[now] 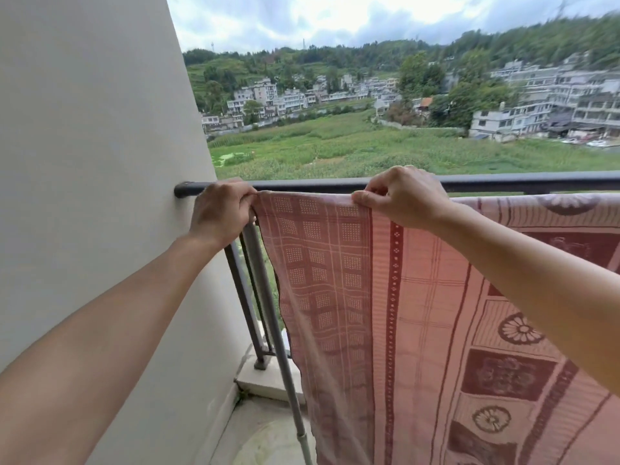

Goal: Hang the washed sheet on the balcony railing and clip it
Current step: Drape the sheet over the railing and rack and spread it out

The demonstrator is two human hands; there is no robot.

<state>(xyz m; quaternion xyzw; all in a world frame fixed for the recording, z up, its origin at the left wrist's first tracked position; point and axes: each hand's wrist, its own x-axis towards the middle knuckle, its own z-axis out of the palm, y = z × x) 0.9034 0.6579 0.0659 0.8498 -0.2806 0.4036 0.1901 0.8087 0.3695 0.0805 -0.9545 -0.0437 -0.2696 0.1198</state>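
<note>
Closest to us, two bare forearms reach forward, one from each lower corner. The floor (268,437) shows only as a narrow pale strip between the wall (100,162) on the left and the sheet (369,297).

The left hand (219,213) has its fingers curled and pinches the sheet's top left corner, right at the railing (302,185), near where the rail meets the wall. The right hand (406,196) pinches the top edge further right between thumb and fingers. The stretch of edge between the hands is pulled straight.

The sheet is pink with dark red checks, stripes and flower blocks. It hangs down on the near side of the railing, and its top edge runs just under the top rail and out of frame to the right. We cannot tell whether it folds over the rail. Its left edge hangs free and wavy, just beside a light grey pole (268,303) that leans in the tight gap by the wall.

Counts: two hands, one sheet, one top rail, one grey pole, at least two dark uprights (243,297).

Past the rail it is open air, with a green field (335,146), pale buildings (261,95), wooded hills (536,41) and a cloudy sky (335,18).
</note>
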